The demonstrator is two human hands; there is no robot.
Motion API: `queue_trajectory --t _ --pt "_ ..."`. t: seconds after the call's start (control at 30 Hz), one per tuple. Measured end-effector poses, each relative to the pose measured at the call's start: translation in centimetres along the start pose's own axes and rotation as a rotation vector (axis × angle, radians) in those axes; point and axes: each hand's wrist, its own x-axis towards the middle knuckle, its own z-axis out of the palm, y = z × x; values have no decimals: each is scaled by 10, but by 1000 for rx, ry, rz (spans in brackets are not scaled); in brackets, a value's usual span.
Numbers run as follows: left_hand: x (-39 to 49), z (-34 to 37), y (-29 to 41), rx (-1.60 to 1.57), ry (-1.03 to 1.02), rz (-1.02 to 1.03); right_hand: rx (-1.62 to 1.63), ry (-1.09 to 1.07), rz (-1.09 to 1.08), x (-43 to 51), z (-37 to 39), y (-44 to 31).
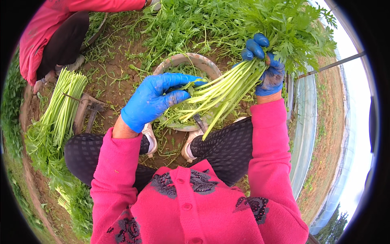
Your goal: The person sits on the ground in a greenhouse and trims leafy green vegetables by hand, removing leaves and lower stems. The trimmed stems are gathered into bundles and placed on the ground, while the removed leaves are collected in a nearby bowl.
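Note:
My right hand (263, 65), in a soiled blue glove, grips a bunch of leafy greens where the stalks meet the foliage. The pale green stalks (227, 88) fan down and left from it, and the feathery leaves (286, 30) spread above. At the loose stalk ends is my left hand (155, 97), also blue-gloved, with a small leafy piece (191, 87) between thumb and fingers. Under the stalks stands a round basin (195, 58) with plant scraps inside, its middle partly hidden. A dark object (199, 122) shows at its near rim; I cannot tell what it is.
At left, a bundle of trimmed greens (65, 100) leans by a worn wooden stand (82, 113); more greens (70, 198) lie below it. Cut greens (189, 24) heap beyond the basin. Another person (58, 36) crouches at upper left. Plastic sheeting (304, 128) runs along the right.

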Motion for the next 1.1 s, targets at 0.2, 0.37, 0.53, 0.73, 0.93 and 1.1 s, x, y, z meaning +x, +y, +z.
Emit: queue_trajectory --t 0.2,0.37,0.53,0.73,0.93,1.1 --pt "-1 -3 -5 414 243 41 -132 172 -62 3 1 1" --pt "7 -3 -33 602 512 13 -188 350 -83 6 7 9" --pt "2 -32 -65 219 660 -263 -22 466 -101 15 4 4" --pt "-21 -7 -57 676 665 106 -30 841 -214 24 -12 -5" --pt "9 43 -9 1318 291 409 -43 980 -223 32 -10 14" --pt "35 30 -16 1357 250 629 24 1003 -171 32 -4 18"
